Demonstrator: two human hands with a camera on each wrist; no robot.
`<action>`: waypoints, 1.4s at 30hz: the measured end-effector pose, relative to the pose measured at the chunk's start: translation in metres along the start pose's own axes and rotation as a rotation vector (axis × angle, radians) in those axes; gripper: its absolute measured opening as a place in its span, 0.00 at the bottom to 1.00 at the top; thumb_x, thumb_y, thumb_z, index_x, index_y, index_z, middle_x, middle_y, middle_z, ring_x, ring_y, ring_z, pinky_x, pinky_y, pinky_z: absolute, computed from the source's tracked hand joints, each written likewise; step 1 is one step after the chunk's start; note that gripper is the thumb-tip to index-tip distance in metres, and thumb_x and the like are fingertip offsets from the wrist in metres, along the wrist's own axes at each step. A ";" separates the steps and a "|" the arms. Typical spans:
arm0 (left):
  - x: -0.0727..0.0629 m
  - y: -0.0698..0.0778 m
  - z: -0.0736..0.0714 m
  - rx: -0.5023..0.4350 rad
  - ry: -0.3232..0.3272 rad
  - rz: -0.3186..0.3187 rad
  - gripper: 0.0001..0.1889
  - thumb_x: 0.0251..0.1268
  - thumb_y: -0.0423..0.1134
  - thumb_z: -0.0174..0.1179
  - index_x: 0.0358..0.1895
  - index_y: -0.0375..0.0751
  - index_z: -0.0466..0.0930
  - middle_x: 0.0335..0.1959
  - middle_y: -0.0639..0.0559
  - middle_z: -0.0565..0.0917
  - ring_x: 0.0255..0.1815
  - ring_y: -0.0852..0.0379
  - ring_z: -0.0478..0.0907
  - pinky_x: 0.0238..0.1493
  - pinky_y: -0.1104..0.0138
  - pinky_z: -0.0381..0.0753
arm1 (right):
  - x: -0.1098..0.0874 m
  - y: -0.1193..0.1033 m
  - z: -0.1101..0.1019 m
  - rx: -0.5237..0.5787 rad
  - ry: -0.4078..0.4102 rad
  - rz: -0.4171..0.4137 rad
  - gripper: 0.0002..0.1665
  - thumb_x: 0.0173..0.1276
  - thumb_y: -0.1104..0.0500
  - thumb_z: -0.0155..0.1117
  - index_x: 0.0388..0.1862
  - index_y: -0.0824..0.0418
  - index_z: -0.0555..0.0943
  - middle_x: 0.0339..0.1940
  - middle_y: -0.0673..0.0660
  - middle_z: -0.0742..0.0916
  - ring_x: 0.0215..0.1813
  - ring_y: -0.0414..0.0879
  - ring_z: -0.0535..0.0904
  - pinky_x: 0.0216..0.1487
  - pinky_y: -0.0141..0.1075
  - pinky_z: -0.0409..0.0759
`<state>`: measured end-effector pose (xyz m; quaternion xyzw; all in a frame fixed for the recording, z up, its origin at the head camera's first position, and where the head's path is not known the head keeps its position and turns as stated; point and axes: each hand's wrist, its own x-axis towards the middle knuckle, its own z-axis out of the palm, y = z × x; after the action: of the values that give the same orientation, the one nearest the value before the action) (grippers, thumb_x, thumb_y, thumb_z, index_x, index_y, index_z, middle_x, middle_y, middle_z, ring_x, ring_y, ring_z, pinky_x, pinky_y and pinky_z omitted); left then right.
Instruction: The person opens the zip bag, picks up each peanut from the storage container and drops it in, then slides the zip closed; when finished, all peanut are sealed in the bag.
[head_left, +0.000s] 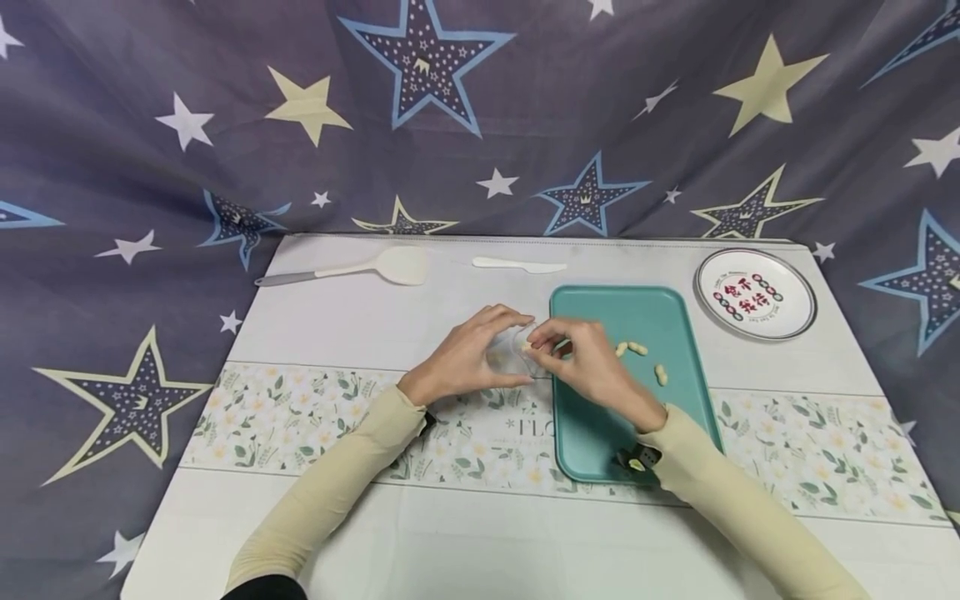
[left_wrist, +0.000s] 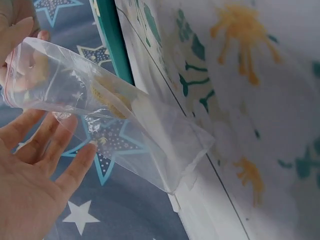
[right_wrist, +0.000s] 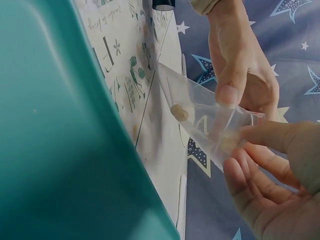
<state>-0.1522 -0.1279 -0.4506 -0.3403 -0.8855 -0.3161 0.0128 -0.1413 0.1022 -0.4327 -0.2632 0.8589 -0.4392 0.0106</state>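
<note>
My left hand holds a clear zip bag by its upper part, thumb and fingers spread about the mouth. One peanut shows through the plastic, lower in the bag. At the bag's mouth, the fingertips of my right hand pinch a pale peanut, partly hidden by fingers and film. Several unshelled peanuts lie on the teal tray, beneath and beyond the right hand. The bag hangs just left of that tray.
A white spatula with a grey handle lies at the back left. To its right is a white plastic knife. A round plate with red lettering sits at the back right. A star-patterned curtain hangs behind the table.
</note>
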 end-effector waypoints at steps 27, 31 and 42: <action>-0.006 -0.006 -0.012 0.026 0.008 -0.044 0.45 0.51 0.61 0.79 0.73 0.50 0.74 0.66 0.56 0.78 0.70 0.56 0.74 0.73 0.55 0.77 | -0.044 0.052 -0.064 -0.156 0.141 0.062 0.07 0.68 0.66 0.73 0.45 0.66 0.88 0.37 0.58 0.92 0.37 0.51 0.89 0.38 0.34 0.90; -0.006 -0.007 -0.014 0.024 0.007 -0.047 0.45 0.52 0.61 0.79 0.73 0.49 0.74 0.66 0.56 0.78 0.70 0.56 0.74 0.74 0.54 0.77 | -0.055 0.059 -0.072 -0.188 0.162 0.082 0.08 0.68 0.65 0.74 0.45 0.64 0.88 0.37 0.58 0.92 0.36 0.52 0.89 0.38 0.34 0.90; -0.012 -0.008 -0.010 0.028 0.002 -0.061 0.44 0.53 0.62 0.78 0.74 0.53 0.73 0.66 0.58 0.78 0.70 0.57 0.74 0.73 0.55 0.78 | -0.088 0.077 -0.085 -0.373 0.161 0.160 0.14 0.61 0.66 0.77 0.45 0.68 0.87 0.37 0.64 0.90 0.34 0.55 0.88 0.35 0.48 0.88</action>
<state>-0.1501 -0.1449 -0.4501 -0.3125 -0.8999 -0.3041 0.0088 -0.1206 0.2428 -0.4580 -0.1559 0.9415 -0.2898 -0.0720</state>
